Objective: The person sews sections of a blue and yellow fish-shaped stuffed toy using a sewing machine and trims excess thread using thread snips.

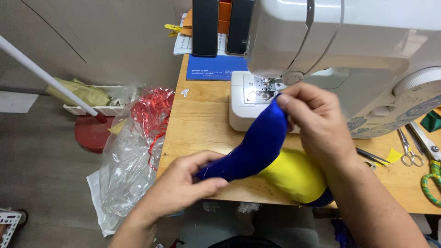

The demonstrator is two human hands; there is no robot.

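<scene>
A folded piece of blue fabric [257,147] with a yellow section [296,177] stretches between my two hands over the wooden table [202,115]. My left hand [183,183] pinches its near end at the table's front edge. My right hand [317,119] grips the far end and holds it at the needle plate [262,94] of the white sewing machine [330,46]. The fabric's tip lies right by the presser foot, which is partly hidden by my fingers.
Scissors [409,149], a green cord [432,179] and tweezers [372,157] lie at the right. Two dark phones [204,27] stand behind a blue booklet [213,69]. A clear plastic bag with red strips [138,147] hangs left of the table, near a white tray [98,108].
</scene>
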